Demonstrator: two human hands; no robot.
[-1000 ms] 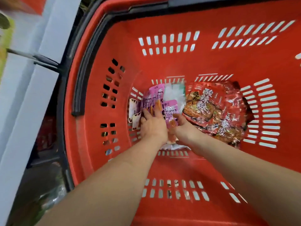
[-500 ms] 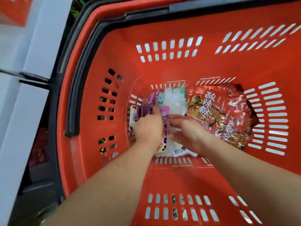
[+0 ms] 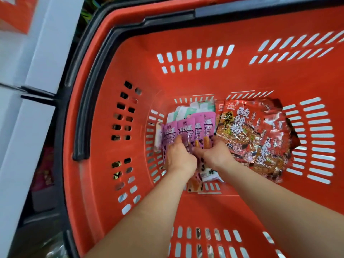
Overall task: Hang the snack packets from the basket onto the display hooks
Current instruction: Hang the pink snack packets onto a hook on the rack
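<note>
Hands meet low in the red basket (image 3: 186, 34): left hand (image 3: 179, 158) and right hand (image 3: 216, 155) both clutch pink snack packets (image 3: 186, 130), now fanned out, jumbled half a second earlier.

Basket (image 3: 186, 84) open from above; red packets (image 3: 251, 131) crowd the floor's right side.

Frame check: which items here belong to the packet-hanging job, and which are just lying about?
Job: purple packets, red packets, white-green packets, red basket, left hand, right hand.
Lying about: white panel, orange box.
</note>
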